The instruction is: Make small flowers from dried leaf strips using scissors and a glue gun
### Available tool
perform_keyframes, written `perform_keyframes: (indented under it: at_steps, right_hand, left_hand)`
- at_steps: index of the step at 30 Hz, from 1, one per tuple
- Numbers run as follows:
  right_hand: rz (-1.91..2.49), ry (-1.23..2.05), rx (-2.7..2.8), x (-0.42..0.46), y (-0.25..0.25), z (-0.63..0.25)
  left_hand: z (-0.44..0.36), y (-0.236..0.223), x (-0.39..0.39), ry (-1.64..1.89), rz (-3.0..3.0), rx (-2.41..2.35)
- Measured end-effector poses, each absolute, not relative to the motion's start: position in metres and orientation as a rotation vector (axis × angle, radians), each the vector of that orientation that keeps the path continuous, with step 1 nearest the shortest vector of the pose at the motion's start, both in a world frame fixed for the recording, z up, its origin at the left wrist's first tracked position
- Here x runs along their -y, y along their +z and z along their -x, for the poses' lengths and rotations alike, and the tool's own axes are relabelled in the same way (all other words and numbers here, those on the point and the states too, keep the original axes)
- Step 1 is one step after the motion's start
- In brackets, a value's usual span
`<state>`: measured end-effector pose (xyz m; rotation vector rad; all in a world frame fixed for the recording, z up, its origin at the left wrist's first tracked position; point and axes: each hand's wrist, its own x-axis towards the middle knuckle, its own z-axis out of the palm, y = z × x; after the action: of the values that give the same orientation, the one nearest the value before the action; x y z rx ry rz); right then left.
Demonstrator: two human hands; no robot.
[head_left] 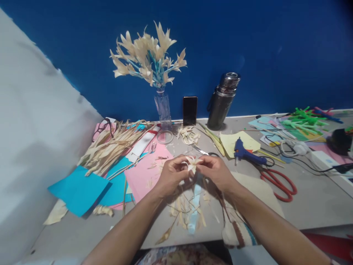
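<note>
A small cream flower with pointed petals (192, 164) is held up between my two hands over the middle of the table. The fingers of my left hand (174, 172) pinch it from the left side. From the right, my right hand (213, 170) grips it by the petals with thumb and fingertips. Beneath my hands lie a pale blue strip (195, 209) and scattered dry husk scraps (180, 208). Just beyond my right hand is a small pair of scissors (200, 150), its handles partly hidden.
Similar flowers (146, 51) stand in a clear plastic bottle (163, 108) by the blue wall. A phone (190, 110) and a flask (223, 101) are beside it. A blue glue gun (248, 154) and red-handled scissors (281, 184) lie right. Dry husks (113, 143) and coloured paper (79, 189) lie left.
</note>
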<state>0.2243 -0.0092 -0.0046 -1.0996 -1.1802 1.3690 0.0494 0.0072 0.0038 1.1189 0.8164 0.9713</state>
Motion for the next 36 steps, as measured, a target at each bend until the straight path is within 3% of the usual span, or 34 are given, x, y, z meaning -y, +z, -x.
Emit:
perform_keyframes:
  at_steps: [4,11,19,36]
  right_hand:
    - [1.156,1.294,1.077,0.009,-0.01,-0.218]
    - [1.126,1.453,1.108,0.01,-0.017,-0.214]
    - [1.136,1.401,1.161,0.008,-0.013,-0.213]
    - [1.151,1.426,1.164,0.007,-0.018,-0.214]
  left_hand:
    - [-0.056,0.004,-0.004,1.021,-0.957,-0.918]
    - [-0.06,-0.004,-0.007,1.069,-0.88,-0.917]
    - [-0.056,-0.005,-0.008,1.138,-1.127,-0.924]
    - [-0.06,0.001,-0.006,1.124,-1.085,-0.92]
